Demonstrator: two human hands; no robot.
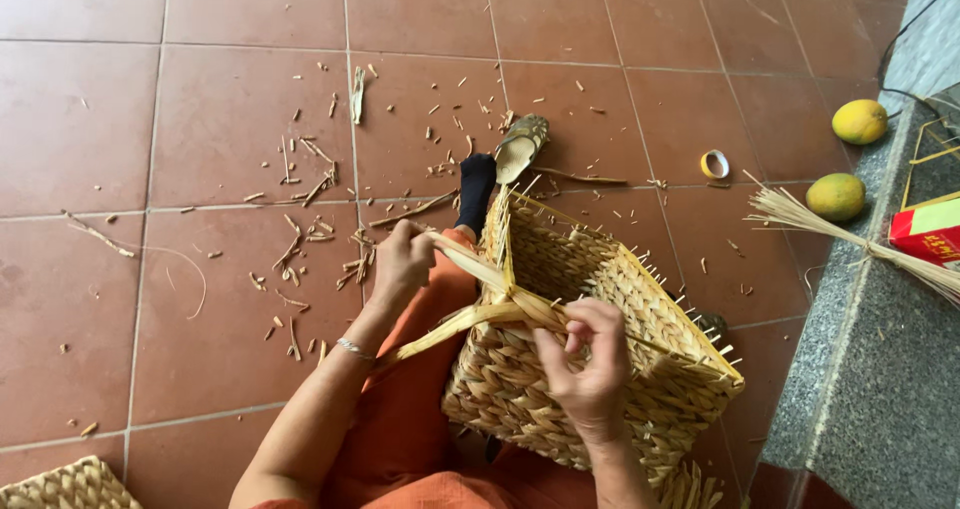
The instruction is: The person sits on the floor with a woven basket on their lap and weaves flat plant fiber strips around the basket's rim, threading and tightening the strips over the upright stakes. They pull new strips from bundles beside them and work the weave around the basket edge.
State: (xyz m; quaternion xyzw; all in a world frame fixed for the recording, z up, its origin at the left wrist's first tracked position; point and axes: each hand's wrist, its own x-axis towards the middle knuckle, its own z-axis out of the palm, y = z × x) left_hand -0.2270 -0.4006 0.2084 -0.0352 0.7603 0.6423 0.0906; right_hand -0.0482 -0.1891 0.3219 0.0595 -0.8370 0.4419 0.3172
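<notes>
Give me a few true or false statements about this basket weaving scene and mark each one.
1. The left hand pulls a flat straw strand at the rim of the woven basket. True.
2. Three round fruits sit on the grey ledge. False: two yellow-green fruits are there.
3. The right hand pinches strands at the basket's rim. True.
4. The floor is blue carpet. False: reddish tiles strewn with straw scraps.
5. A tape roll lies on the tiles. True.
</notes>
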